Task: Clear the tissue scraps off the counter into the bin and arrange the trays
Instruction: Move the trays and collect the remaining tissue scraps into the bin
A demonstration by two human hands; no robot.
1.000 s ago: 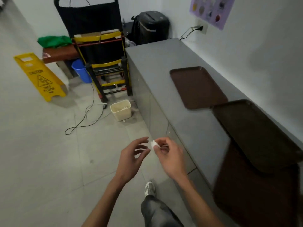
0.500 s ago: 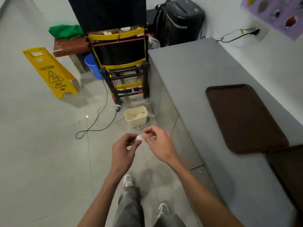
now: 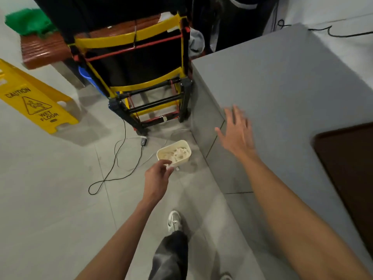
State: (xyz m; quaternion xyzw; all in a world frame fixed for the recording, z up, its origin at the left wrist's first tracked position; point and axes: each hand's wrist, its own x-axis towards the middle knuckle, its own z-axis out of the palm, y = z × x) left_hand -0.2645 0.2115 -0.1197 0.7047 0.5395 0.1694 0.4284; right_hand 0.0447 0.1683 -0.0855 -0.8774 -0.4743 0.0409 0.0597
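Observation:
A small cream bin (image 3: 161,152) stands on the floor beside the grey counter (image 3: 282,87), with white tissue scraps inside. My left hand (image 3: 158,178) hovers at the bin's near rim and pinches a white tissue scrap (image 3: 169,167) in its fingertips. My right hand (image 3: 237,132) is spread with straight fingers over the counter's left edge and holds nothing. One brown tray (image 3: 349,168) lies on the counter at the right edge of view, partly cut off.
A yellow and black cart (image 3: 141,77) stands behind the bin, against the counter's end. A yellow wet-floor sign (image 3: 34,106) lies to the left. A black cable (image 3: 119,164) loops over the floor tiles. My leg and shoe (image 3: 173,221) are below the bin.
I have stepped closer to the bin. The tissue scrap passed from my right hand to my left, which moved to the bin's rim. My right hand opened and swung out toward the counter.

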